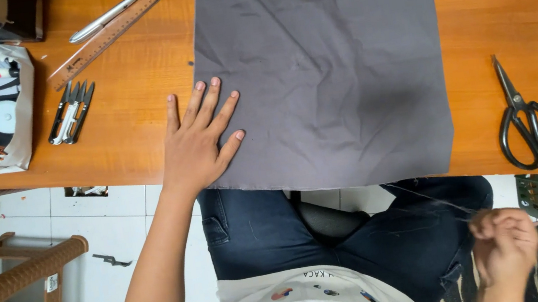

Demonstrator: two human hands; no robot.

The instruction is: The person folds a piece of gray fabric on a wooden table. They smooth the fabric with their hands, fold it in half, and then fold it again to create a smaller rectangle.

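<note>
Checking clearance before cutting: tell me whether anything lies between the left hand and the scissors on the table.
Only the grey fabric lies between: the left hand presses its left edge, and the scissors rest on bare table beyond its right edge.

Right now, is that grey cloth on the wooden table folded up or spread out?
Spread out: the grey cloth lies flat on the orange wooden table, lightly creased, left hand pressing its edge.

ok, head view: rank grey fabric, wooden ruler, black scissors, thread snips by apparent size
1. grey fabric, by far the largest, covering most of the table.
2. wooden ruler, longest of the tools, though part lies under a pen.
3. black scissors.
4. thread snips, smallest.
All lie flat on the same table, so the order is fairly safe.
</note>
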